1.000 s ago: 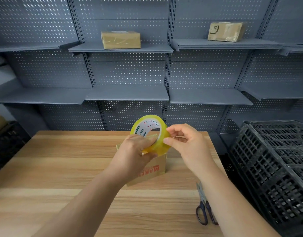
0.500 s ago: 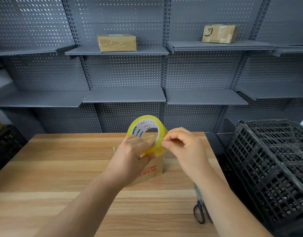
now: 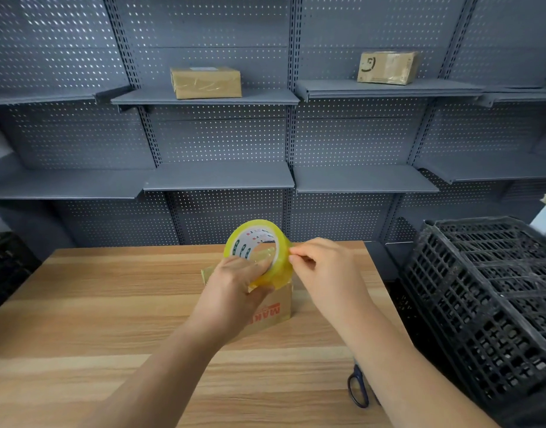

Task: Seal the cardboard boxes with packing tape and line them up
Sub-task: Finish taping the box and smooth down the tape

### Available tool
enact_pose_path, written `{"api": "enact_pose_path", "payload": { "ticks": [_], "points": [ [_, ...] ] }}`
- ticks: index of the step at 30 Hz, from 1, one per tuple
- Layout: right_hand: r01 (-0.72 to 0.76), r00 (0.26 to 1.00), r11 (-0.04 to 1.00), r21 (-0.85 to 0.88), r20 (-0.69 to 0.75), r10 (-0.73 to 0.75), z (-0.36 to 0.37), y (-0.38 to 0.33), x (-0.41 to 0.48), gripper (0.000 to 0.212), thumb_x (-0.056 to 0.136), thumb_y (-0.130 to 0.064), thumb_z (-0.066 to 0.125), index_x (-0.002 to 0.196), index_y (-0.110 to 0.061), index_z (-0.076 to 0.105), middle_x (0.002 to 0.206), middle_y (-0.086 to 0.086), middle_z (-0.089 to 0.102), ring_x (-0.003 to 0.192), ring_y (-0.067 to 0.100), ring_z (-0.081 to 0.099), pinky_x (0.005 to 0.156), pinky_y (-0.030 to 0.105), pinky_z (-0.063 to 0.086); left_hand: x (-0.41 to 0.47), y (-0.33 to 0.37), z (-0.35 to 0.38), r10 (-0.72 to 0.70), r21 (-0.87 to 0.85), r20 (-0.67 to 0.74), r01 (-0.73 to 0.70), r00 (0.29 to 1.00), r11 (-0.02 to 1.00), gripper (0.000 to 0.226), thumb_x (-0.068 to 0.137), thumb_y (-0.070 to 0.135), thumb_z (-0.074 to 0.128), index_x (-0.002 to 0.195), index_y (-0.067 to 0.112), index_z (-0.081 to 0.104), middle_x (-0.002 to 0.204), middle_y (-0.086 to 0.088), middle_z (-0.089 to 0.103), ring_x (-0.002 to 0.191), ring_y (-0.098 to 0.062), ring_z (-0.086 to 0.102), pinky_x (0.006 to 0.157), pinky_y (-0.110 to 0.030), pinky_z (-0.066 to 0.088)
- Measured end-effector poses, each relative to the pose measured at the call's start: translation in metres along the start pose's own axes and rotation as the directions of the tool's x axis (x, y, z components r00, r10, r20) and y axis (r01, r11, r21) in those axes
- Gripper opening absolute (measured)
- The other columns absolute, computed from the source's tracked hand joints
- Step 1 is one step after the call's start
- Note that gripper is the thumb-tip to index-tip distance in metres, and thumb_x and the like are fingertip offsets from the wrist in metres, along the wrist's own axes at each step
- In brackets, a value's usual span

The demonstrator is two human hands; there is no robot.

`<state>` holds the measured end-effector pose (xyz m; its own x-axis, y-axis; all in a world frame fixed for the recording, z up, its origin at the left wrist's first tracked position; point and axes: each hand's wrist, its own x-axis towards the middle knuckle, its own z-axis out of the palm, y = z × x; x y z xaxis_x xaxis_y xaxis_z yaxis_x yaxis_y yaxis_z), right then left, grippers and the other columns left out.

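Hunting the tape end, apparently: tape roll [image 3: 253, 230] is gripped by left hand [image 3: 234, 291] over box [image 3: 275, 310], its 3 o'clock rim pinched by right hand [image 3: 324, 270]; scissors [image 3: 356, 389] kept at 5 o'clock.

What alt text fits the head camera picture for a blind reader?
The left hand grips a yellow tape roll above a small cardboard box on a wooden table, while the right hand pinches the roll's edge. Scissors lie beside the right forearm, a black crate stands at right, and two boxes sit on grey shelves.

left hand [image 3: 234, 285] gripping tape roll [image 3: 256, 251], right hand [image 3: 324, 273] pinching it
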<state>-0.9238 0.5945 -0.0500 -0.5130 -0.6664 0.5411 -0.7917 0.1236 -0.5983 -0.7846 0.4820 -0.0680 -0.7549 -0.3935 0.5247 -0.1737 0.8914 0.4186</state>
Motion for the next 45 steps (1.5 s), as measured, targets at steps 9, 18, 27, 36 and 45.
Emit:
{"api": "enact_pose_path", "payload": {
  "ticks": [9, 18, 27, 36, 45],
  "points": [
    [0.086, 0.994, 0.986, -0.144, 0.086, -0.074, -0.003, -0.009, 0.010, 0.009, 0.087, -0.010, 0.064, 0.085, -0.014, 0.072, 0.086, -0.005, 0.062, 0.076, 0.012, 0.058, 0.072, 0.032, 0.052, 0.010, -0.017, -0.013, 0.191, 0.155, 0.079, -0.201, 0.978, 0.967, 0.043, 0.063, 0.010, 0.090, 0.102, 0.012, 0.072, 0.073, 0.007, 0.065, 0.068, -0.015, 0.055, 0.081, -0.026, 0.040],
    [-0.270, 0.963, 0.870, 0.413, 0.112, 0.245, -0.010, -0.019, 0.012, 0.020, 0.075, -0.017, 0.083, 0.091, -0.022, 0.072, 0.092, -0.007, 0.069, 0.085, 0.003, 0.064, 0.077, 0.013, 0.049, 0.020, -0.007, -0.030, 0.234, 0.040, -0.012, -0.233, 0.972, 0.972, 0.040, 0.069, 0.015, 0.080, 0.107, 0.016, 0.071, 0.082, 0.026, 0.048, 0.076, -0.005, 0.046, 0.083, -0.020, 0.036],
    [-0.270, 0.955, 0.808, 0.524, 0.036, 0.296, -0.003, -0.028, 0.007, 0.015, 0.078, -0.007, 0.079, 0.087, -0.016, 0.070, 0.092, -0.002, 0.069, 0.081, 0.002, 0.064, 0.074, 0.012, 0.048, 0.021, -0.006, -0.027, 0.223, 0.065, -0.015, -0.221, 0.975, 0.973, 0.036, 0.074, 0.018, 0.074, 0.109, 0.024, 0.067, 0.079, 0.011, 0.066, 0.071, -0.009, 0.052, 0.083, -0.023, 0.035],
    [-0.238, 0.960, 0.834, 0.498, -0.010, 0.280, 0.006, -0.031, -0.004, 0.017, 0.078, 0.000, 0.073, 0.072, -0.016, 0.068, 0.087, -0.008, 0.064, 0.082, 0.004, 0.062, 0.073, 0.011, 0.046, 0.016, -0.005, -0.021, 0.236, 0.127, 0.013, -0.236, 0.972, 0.963, 0.029, 0.075, 0.015, 0.071, 0.104, 0.015, 0.071, 0.074, 0.011, 0.065, 0.069, -0.007, 0.048, 0.078, -0.024, 0.034],
    [-0.302, 0.938, 0.757, 0.579, 0.038, 0.346, 0.006, -0.025, -0.007, 0.023, 0.078, -0.009, 0.080, 0.097, -0.020, 0.072, 0.101, -0.005, 0.068, 0.093, 0.005, 0.065, 0.079, 0.015, 0.050, 0.011, 0.001, -0.021, 0.114, 0.027, -0.004, -0.113, 0.994, 0.993, 0.034, 0.075, 0.021, 0.074, 0.109, 0.022, 0.072, 0.075, 0.017, 0.060, 0.069, -0.005, 0.048, 0.081, -0.024, 0.041]
  ]
}}
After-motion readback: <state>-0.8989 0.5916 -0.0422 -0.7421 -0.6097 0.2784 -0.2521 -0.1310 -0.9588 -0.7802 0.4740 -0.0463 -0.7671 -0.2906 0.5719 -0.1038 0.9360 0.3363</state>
